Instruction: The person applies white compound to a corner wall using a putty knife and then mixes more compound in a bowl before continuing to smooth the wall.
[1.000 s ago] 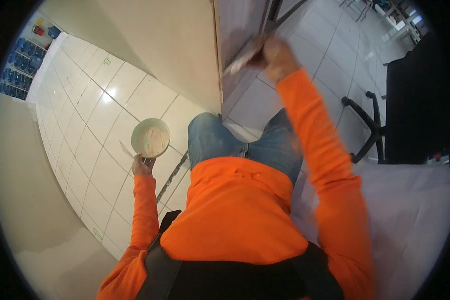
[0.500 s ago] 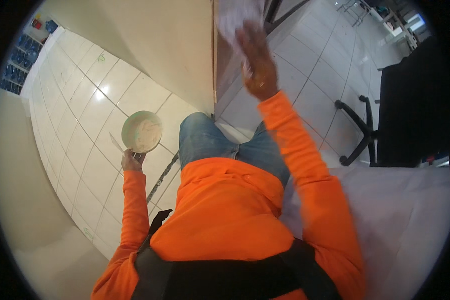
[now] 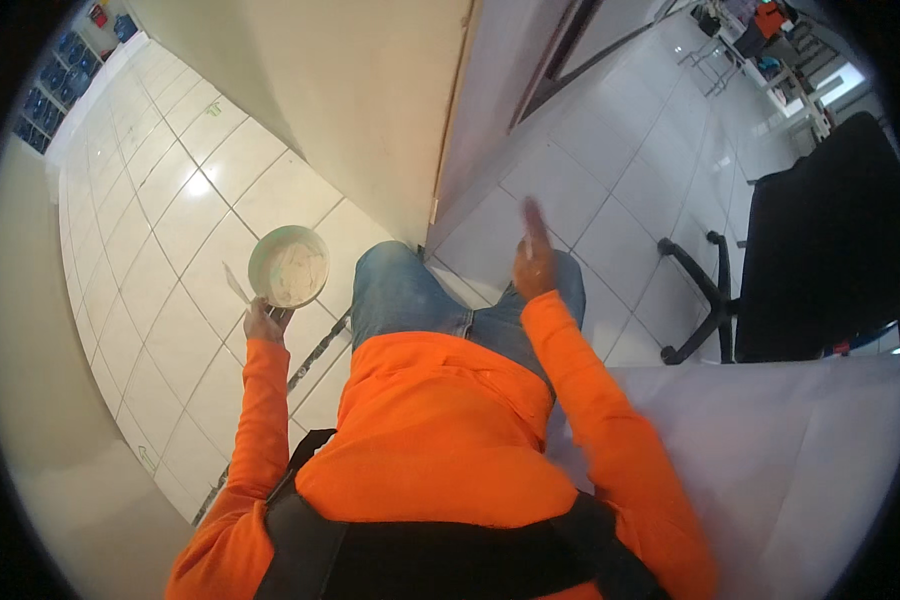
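Observation:
My left hand [image 3: 267,320] grips a pale green bowl [image 3: 288,266] from underneath, with pale, creamy paste inside. A thin pale blade [image 3: 236,284] sticks up beside the bowl from that same hand. My right hand [image 3: 534,258] is over my right thigh, blurred, with a narrow pale item along its fingers that I cannot make out. Just ahead of my knees is the end of a cream wall [image 3: 360,100], with a thin strip [image 3: 453,120] down its edge and a grayish face beside it.
Tiled floor [image 3: 150,290] spreads either side of the wall. A black wheeled chair [image 3: 820,240] stands at right. Blue water jugs [image 3: 68,65] sit on racks at far left; cluttered tables and stools [image 3: 770,80] are at far upper right. A pale low surface [image 3: 750,450] lies at lower right.
My right hand has come down from high on the wall's edge to over my thigh. The left hand still holds the bowl, slightly shifted. The view has shifted a little.

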The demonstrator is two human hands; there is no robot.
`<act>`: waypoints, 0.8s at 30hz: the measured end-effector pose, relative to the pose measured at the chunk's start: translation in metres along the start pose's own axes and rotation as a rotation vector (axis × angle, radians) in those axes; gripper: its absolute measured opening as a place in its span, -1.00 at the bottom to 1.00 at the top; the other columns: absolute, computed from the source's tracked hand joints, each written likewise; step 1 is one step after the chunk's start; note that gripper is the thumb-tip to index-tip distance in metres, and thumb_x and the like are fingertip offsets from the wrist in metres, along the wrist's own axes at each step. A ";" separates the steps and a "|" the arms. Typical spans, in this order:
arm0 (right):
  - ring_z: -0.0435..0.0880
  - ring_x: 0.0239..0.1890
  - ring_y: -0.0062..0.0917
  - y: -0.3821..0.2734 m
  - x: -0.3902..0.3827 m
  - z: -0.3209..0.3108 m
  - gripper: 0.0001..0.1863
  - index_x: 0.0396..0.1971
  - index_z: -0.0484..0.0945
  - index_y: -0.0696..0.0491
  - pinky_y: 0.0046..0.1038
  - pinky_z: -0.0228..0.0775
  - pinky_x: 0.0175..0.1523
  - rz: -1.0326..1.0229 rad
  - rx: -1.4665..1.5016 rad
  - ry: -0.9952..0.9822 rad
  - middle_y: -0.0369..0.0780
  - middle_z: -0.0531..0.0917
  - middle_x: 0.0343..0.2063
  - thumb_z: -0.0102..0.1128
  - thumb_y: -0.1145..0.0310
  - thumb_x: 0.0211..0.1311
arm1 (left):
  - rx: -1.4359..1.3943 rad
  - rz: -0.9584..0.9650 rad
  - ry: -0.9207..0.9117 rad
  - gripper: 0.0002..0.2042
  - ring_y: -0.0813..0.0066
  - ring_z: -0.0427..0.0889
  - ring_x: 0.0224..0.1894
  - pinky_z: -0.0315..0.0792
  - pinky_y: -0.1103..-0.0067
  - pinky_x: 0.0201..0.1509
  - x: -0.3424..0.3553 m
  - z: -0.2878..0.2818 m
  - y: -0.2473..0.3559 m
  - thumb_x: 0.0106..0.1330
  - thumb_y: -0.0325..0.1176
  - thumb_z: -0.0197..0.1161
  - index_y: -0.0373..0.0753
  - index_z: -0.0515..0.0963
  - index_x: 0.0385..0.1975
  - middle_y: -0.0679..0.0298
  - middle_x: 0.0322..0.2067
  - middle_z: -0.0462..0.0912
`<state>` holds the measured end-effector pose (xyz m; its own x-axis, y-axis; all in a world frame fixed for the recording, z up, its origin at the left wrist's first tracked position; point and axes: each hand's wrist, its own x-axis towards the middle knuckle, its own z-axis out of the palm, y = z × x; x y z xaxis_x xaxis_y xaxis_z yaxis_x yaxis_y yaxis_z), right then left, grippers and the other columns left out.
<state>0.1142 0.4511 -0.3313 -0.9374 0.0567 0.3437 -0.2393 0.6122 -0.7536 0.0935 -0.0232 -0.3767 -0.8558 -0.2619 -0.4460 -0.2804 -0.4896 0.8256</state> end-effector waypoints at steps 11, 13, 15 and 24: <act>0.22 0.36 -0.21 -0.042 -0.033 0.048 -0.36 0.32 0.20 0.12 -0.41 0.00 0.41 0.134 0.134 -0.046 0.00 0.31 0.28 -0.22 0.62 0.15 | 0.024 0.010 0.042 -0.56 0.17 0.56 -0.03 0.56 0.30 0.02 -0.004 -0.009 0.012 0.21 -0.24 0.13 -0.33 0.34 0.04 0.09 -0.06 0.47; 0.25 0.35 -0.19 -0.050 -0.026 0.038 -0.37 0.31 0.20 0.11 -0.39 0.04 0.40 0.171 0.123 -0.092 -0.02 0.33 0.27 -0.20 0.64 0.15 | 0.034 0.008 0.023 -0.58 0.17 0.57 -0.05 0.57 0.31 0.01 -0.006 -0.013 0.007 0.21 -0.24 0.14 -0.33 0.35 0.02 0.10 -0.08 0.47; 0.28 0.33 -0.20 -0.054 0.009 0.035 -0.39 0.29 0.24 0.12 -0.41 0.05 0.39 0.453 0.771 0.198 -0.03 0.33 0.27 -0.21 0.64 0.16 | 0.008 -0.002 -0.041 -0.58 0.18 0.59 -0.09 0.57 0.33 0.00 0.000 0.001 0.006 0.20 -0.22 0.15 -0.33 0.37 -0.01 0.10 -0.09 0.47; 0.58 -0.19 -0.43 -0.084 -0.065 0.047 -0.60 0.06 0.46 0.16 -0.45 0.39 0.01 0.214 0.392 0.143 -0.18 0.61 -0.15 -0.06 0.49 0.20 | -0.007 0.056 -0.254 -0.57 0.26 0.61 -0.12 0.57 0.31 -0.03 -0.037 0.075 0.034 0.21 -0.19 0.22 -0.33 0.38 -0.03 0.11 -0.12 0.53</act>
<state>0.1837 0.3589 -0.3168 -0.9383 0.2740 0.2110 -0.1482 0.2327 -0.9612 0.0830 0.0326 -0.3057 -0.9519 -0.0723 -0.2979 -0.2271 -0.4866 0.8436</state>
